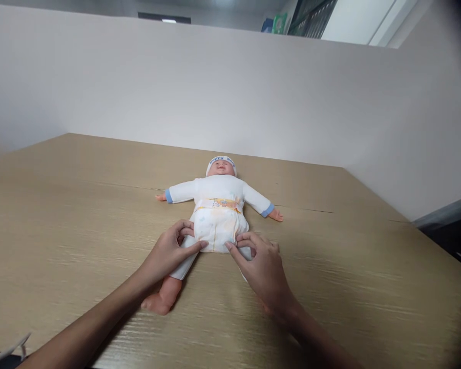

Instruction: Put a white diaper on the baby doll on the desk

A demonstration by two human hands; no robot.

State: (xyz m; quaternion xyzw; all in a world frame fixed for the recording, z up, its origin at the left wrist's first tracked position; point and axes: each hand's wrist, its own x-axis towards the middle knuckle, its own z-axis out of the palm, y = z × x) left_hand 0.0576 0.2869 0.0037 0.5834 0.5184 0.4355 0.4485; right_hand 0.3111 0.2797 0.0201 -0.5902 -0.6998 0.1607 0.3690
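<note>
A baby doll lies on its back on the wooden table, head away from me, arms spread. It wears a white top with blue cuffs, a white cap and a white diaper with a yellow band. My left hand pinches the diaper's lower left edge at the doll's hip. My right hand pinches the lower right edge and covers the doll's other leg. One bare leg sticks out under my left wrist.
White partition walls stand behind and to the right of the table. The table's right edge drops off to a dark floor. A white cord shows at the bottom left corner.
</note>
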